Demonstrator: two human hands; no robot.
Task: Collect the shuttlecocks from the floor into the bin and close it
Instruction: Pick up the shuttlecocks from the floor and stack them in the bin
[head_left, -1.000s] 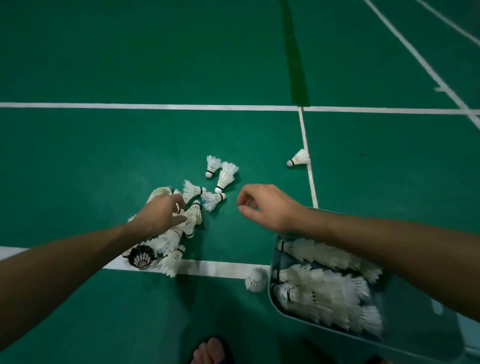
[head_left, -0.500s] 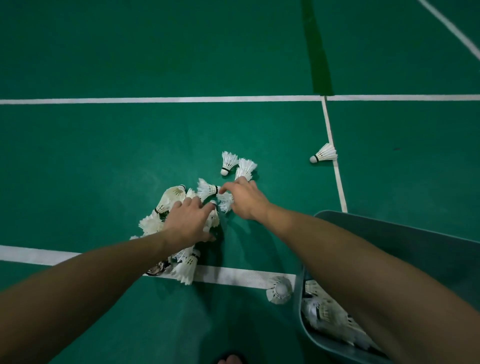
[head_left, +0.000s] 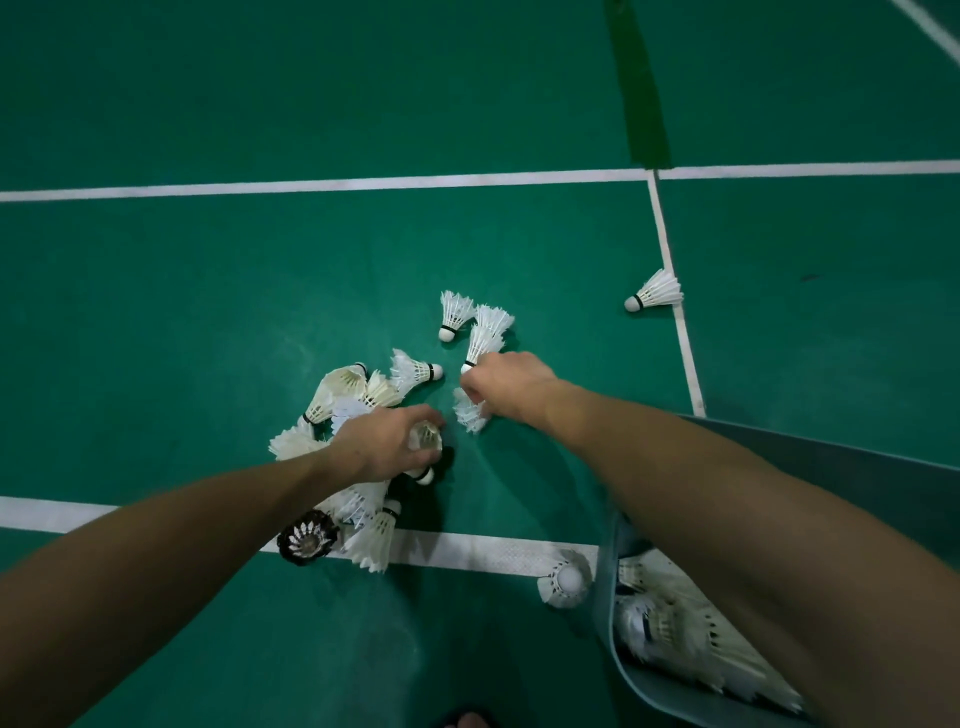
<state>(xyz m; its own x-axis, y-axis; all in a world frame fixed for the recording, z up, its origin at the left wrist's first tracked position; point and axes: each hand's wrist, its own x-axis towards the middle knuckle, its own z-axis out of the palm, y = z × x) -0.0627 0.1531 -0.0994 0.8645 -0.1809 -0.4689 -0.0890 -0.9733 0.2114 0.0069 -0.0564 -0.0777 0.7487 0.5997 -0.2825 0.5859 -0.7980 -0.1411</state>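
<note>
A pile of white shuttlecocks lies on the green court floor at centre left. My left hand is over the pile, fingers closed round one shuttlecock. My right hand is just to the right, gripping a shuttlecock whose feathers stick out below the fist. Two more shuttlecocks lie just beyond my right hand. The grey-blue bin stands open at lower right with several shuttlecocks inside, partly hidden by my right forearm.
A lone shuttlecock lies on the white side line at right. Another rests on the near white line against the bin. A black shuttlecock sits at the pile's near edge. My toes show at the bottom.
My right hand reached from above the bin to the shuttlecocks and closed on one. My left hand closed on a shuttlecock in the pile. The view shifted slightly left.
</note>
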